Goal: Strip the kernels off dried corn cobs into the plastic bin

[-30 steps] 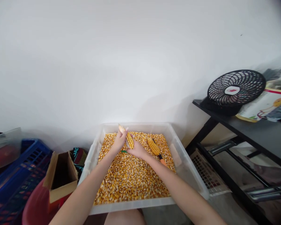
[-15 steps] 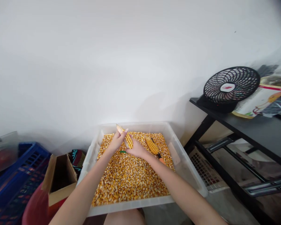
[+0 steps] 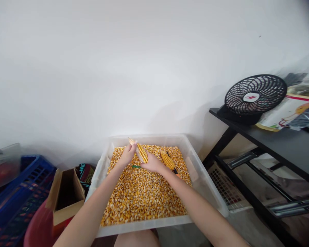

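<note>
Corn cob (image 3: 142, 153) in both hands, tilted above a tub; behind everything rises a smooth white wall (image 3: 144, 68). On the right a black table (image 3: 296, 145) with metal rails beneath its top stands close to the tub, a pale lattice basket (image 3: 226, 185) on the floor beneath it. The wide, shallow tub (image 3: 144, 228) is cloudy plastic, its far side near the wall, and the forearms reach over it. Loose kernels (image 3: 144, 195), hard, glossy, yellow and cream, cover most of its bottom. To the left sit a blue slatted crate (image 3: 38, 168), a round red basin (image 3: 37, 223) and, over the basin's edge, an open cardboard box (image 3: 68, 214), dark inside. A black fan (image 3: 256, 94) with a swirled grille leans back on the table, beside a labelled container (image 3: 285, 113). The left hand (image 3: 128, 153) has its fingers wrapped round the cob's pale, pointed upper end; the right hand (image 3: 153, 162) grips the lower end, by the straight rows of yellow grains. Beside it a second cob (image 3: 167, 160) lies on the kernels, touching a tool with an orange handle (image 3: 178, 175), partly hidden by the right forearm. Smallest is a green strip (image 3: 136, 166) by the right fingers; I cannot tell what it is.
</note>
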The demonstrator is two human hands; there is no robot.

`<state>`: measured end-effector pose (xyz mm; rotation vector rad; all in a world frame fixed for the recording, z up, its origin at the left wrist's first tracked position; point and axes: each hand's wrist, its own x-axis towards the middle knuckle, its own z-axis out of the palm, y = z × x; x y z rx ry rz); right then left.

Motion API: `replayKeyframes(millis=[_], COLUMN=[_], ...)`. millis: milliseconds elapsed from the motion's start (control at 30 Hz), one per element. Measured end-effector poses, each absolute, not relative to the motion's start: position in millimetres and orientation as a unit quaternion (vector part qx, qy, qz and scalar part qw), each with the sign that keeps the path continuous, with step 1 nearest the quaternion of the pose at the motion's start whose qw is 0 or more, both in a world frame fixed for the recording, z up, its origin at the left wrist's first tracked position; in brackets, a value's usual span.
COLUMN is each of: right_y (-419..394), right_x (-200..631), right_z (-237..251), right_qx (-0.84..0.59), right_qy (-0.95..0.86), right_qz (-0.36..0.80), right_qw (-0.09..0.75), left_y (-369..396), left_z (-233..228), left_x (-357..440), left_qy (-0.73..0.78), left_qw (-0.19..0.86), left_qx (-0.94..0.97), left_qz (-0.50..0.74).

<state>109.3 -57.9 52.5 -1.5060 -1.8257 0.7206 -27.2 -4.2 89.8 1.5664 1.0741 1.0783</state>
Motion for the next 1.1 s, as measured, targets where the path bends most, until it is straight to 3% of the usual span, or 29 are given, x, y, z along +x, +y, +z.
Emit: replayKeyframes(millis=[300, 500, 600, 867, 967, 1100], right_y=[-53, -57, -57, -54, -53, -53], right_x=[118, 111, 109, 120, 121, 116], right_z=[51, 57, 56, 43, 43, 47], right_qx=[-0.525, -0.649, -0.67, -0.576, -0.548, -0.608], right_qy=[-0.702, -0.697, -0.697, -0.71, -0.713, -0.709], right_qz=[0.343, 0.179, 0.145, 0.276, 0.312, 0.232], right_qw=[0.338, 0.245, 0.21, 0.297, 0.306, 0.272], left_y=[-5, -2, -1, 1, 2, 0], left_z=[94, 89, 85, 81, 79, 80], left_x=[-29, -26, -27, -29, -26, -22], left_qy=[0.399, 0.456, 0.488, 0.454, 0.418, 0.404], left_qw=[0.437, 0.512, 0.496, 0.447, 0.512, 0.599], left_qx=[0.685, 0.571, 0.561, 0.64, 0.617, 0.536], left_qz=[0.425, 0.452, 0.449, 0.43, 0.427, 0.437])
